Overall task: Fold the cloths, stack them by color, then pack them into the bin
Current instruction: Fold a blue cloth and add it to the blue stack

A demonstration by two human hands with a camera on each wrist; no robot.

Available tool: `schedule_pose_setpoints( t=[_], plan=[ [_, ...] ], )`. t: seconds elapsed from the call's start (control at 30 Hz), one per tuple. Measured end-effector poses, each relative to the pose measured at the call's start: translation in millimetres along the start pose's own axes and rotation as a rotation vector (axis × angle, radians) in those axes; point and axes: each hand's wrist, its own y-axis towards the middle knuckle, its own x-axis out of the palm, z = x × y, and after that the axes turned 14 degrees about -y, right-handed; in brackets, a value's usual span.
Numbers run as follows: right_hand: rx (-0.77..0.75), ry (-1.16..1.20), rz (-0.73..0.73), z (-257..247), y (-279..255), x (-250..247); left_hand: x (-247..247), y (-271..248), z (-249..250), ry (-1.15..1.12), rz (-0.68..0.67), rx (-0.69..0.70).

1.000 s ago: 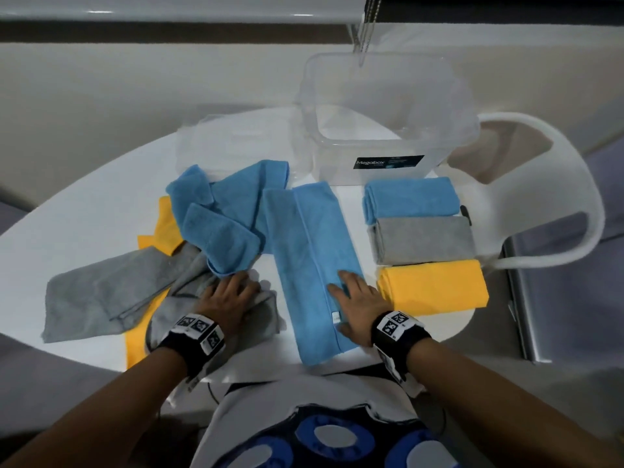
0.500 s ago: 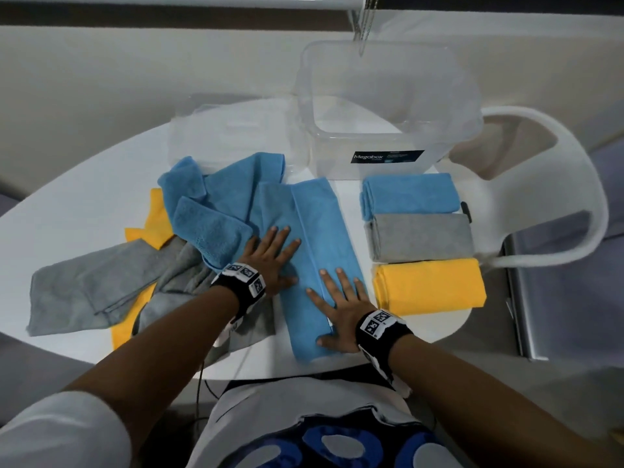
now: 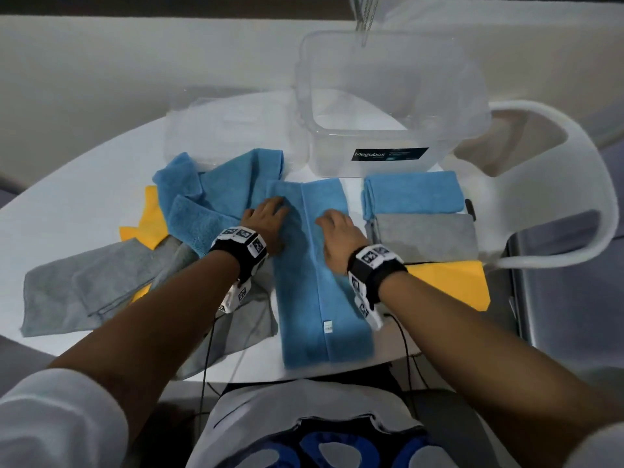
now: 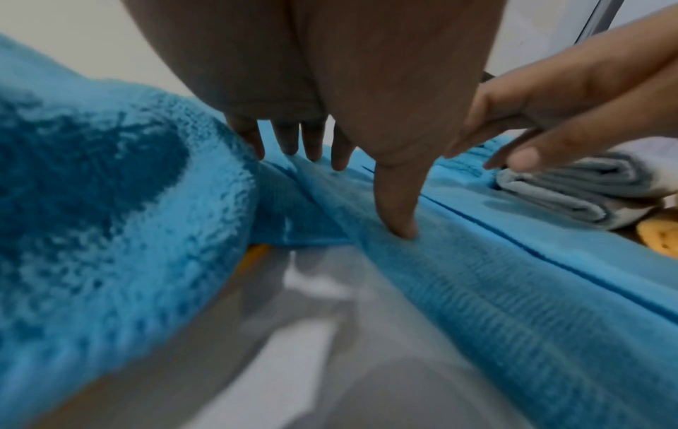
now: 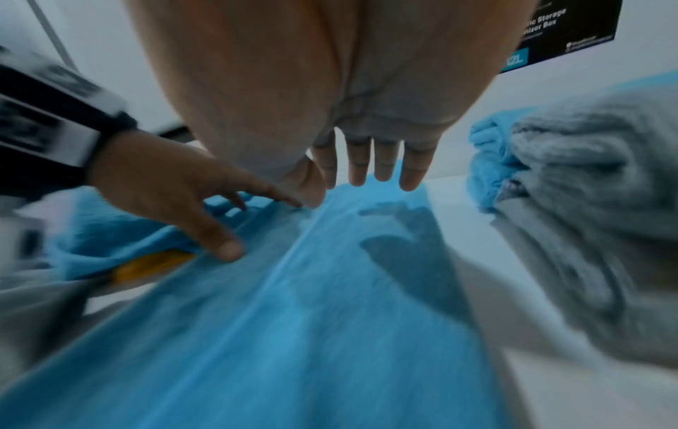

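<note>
A long blue cloth (image 3: 314,285), folded into a strip, lies lengthwise on the white table (image 3: 84,184) in front of me. My left hand (image 3: 266,221) presses flat on its left half, fingers straight (image 4: 312,145). My right hand (image 3: 337,231) lies flat on its right half with straight fingers (image 5: 378,165). To the right sit three folded stacks: blue (image 3: 412,194), grey (image 3: 425,236) and yellow (image 3: 452,282). The clear bin (image 3: 388,106) stands behind them.
Unfolded cloths lie heaped at the left: blue ones (image 3: 216,197), grey ones (image 3: 87,292) and a yellow one (image 3: 152,217). A clear lid (image 3: 226,126) rests behind the heap. A white chair (image 3: 574,184) stands at the table's right edge.
Both hands have slid away from me along the blue strip, from its near end up to its middle and far part. The left hand came over from the grey cloths.
</note>
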Motion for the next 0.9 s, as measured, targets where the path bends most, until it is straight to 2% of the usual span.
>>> schedule_pose_setpoints(
  t=[0.2,0.5,0.67,0.77,0.9],
  plan=[
    [-0.008,-0.160,-0.270,33.6,48.2,1.4,-2.4,12.9,-0.8,0.071,-0.173,-0.076],
    [0.063,-0.238,-0.353,37.0,57.7,-11.4,-14.9,17.8,1.1,0.108,-0.205,-0.051],
    [-0.092,-0.208,-0.227,19.4,16.1,-1.4,-9.1,-18.3,19.1,0.073,-0.118,0.023],
    [-0.183,-0.200,-0.276,9.6,-22.8,21.7,10.1,-45.9,19.1,0.056,-0.160,0.077],
    [-0.200,-0.254,-0.370,9.0,-39.9,49.9,31.9,-54.9,10.3,0.104,-0.226,0.053]
  ],
)
